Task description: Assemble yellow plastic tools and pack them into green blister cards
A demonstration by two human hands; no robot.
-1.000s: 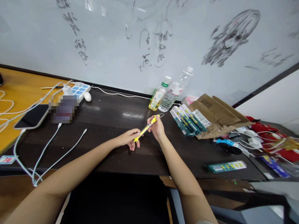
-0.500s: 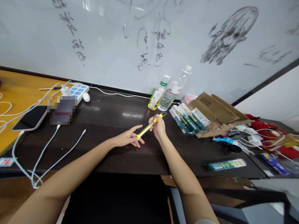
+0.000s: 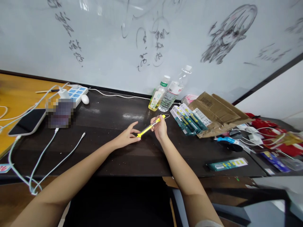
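A slim yellow-and-clear stick (image 3: 147,128) with a thin loop at its upper end slants between my hands above the dark desk; its exact kind is not clear. My right hand (image 3: 160,128) has its fingers closed round the upper part. At the lower yellow end, my left hand (image 3: 126,137) pinches the tip with its fingertips, while one finger points up and away from it. Beyond my right hand, several green-and-white boxes (image 3: 188,121) printed with yellow lie side by side on the desk.
A tea bottle (image 3: 156,99) and a water bottle (image 3: 171,96) stand by the whiteboard (image 3: 106,47). A brown cardboard package (image 3: 217,110) is at right, with another green box (image 3: 228,164) nearer me. Cables, a phone (image 3: 28,121) and a power strip (image 3: 79,94) occupy the left.
My left hand's fingers have drawn in from under the stick to its lower end. The stick's lower end has shifted slightly left; my right hand keeps its grip. The view has moved a little.
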